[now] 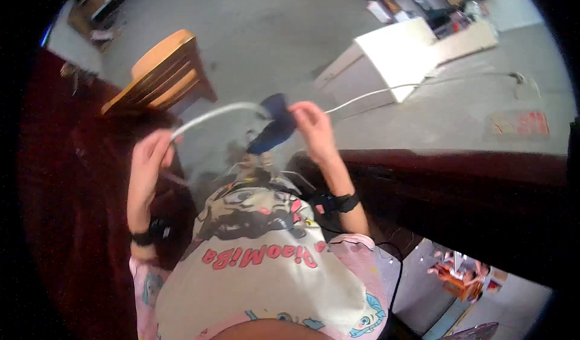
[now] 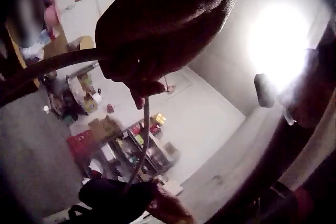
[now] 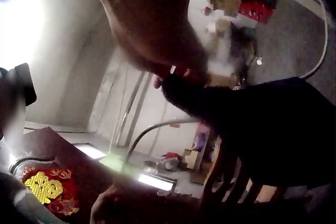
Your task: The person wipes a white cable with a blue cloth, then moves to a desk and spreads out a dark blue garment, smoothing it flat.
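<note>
A pale cable arcs between both hands. At its left end my left hand pinches it between thumb and fingers; the left wrist view shows the cable on both sides of that hand. My right hand grips a dark blue item, seemingly fabric, which hangs down to the left and meets the cable. In the right wrist view the dark item extends from the fingers of my right hand and hides part of what is behind.
A wooden chair stands ahead on the left, a white box ahead on the right. More cable runs past the box rightward. Dark red furniture is at the left, a dark red edge at the right. Shelves hold several items.
</note>
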### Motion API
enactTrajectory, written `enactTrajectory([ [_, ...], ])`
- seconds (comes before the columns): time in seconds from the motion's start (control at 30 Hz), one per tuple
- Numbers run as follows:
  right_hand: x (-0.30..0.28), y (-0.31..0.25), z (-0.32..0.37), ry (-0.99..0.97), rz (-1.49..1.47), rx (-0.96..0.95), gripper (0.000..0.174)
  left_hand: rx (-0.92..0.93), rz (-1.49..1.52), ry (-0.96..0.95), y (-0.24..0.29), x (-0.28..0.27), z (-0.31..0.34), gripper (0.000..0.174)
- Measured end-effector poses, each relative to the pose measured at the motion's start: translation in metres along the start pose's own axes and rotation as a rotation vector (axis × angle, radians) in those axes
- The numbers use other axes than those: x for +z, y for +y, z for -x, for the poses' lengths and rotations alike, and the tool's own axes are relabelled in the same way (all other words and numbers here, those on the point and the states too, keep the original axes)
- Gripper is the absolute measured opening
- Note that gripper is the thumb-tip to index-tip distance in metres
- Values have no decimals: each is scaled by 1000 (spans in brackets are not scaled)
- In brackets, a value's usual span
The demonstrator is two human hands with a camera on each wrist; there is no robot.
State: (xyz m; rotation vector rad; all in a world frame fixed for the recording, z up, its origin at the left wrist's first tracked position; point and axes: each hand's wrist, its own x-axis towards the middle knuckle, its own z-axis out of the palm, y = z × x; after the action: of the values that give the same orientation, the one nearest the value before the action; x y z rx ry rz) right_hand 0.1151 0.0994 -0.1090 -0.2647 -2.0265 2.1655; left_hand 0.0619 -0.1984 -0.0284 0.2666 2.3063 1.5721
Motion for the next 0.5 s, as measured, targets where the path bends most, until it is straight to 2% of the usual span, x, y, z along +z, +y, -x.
enactTrajectory([
  [0.03, 2, -1, -4, 57, 13, 69, 13, -66, 144, -9, 4, 1, -8, 27],
  [0.1, 10, 9, -15, 12, 67, 30, 14, -18, 347, -86, 16, -1, -28, 36],
  [0.13, 19, 14, -22, -18, 101, 15, 15, -58, 486, -90, 15, -5, -42, 36],
  [0.2, 41, 25, -33, -150, 167, 36, 17, 41, 563, -279, 30, -6, -62, 44],
  [0.23, 55, 27, -36, -223, 143, 109, 18, 60, 695, -348, 44, 1, -69, 51],
  [0.3, 90, 6, -32, -358, 57, 61, 24, 97, 901, -460, 55, 3, -89, 58],
  [0.4, 114, -4, -34, -719, -5, 20, 34, 221, 952, -517, 74, 9, -108, 62],
  [0.5, 123, -19, -36, -704, -4, -84, 34, 220, 970, -469, 76, 11, -125, 65],
])
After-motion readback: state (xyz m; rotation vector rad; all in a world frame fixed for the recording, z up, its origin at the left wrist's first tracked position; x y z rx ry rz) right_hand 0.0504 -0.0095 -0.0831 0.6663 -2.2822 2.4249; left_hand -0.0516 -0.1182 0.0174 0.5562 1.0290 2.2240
